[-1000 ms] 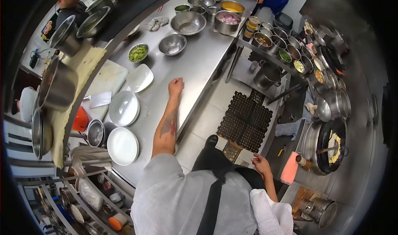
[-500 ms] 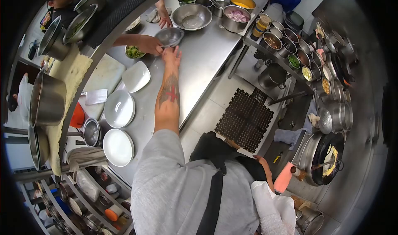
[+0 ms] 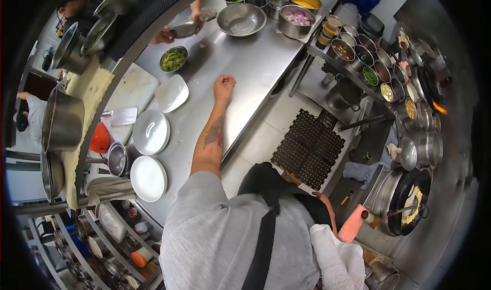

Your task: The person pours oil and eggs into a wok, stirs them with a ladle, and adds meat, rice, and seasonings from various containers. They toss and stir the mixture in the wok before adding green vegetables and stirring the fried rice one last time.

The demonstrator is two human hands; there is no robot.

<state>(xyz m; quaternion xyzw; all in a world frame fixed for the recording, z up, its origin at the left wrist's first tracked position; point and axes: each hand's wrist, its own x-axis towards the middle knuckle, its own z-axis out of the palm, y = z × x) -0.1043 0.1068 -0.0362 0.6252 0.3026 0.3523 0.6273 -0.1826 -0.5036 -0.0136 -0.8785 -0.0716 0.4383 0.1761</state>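
My left hand (image 3: pixel 224 88) is at the end of an outstretched forearm above the steel table (image 3: pixel 245 65), with its fingers curled in. I see nothing in it. Beyond it, a co-worker's two hands hold a small metal bowl (image 3: pixel 185 30), tilted. A bowl of chopped greens (image 3: pixel 174 60) sits to the left of my hand, with a white square dish (image 3: pixel 172 93) nearer me. My right hand (image 3: pixel 321 198) is low at my side, against dark cloth; its fingers are mostly hidden.
White plates (image 3: pixel 148 178), a cutting board (image 3: pixel 134 88) and a cleaver (image 3: pixel 124 116) line the left side. A large steel bowl (image 3: pixel 241 20) and a pot of sliced onions (image 3: pixel 296 21) stand at the far end. A black wok (image 3: pixel 409 203) holds food at right.
My left hand has drawn back from the small metal bowl and curled its fingers. The co-worker's hands have moved the bowl away to the far left, uncovering the bowl of greens.
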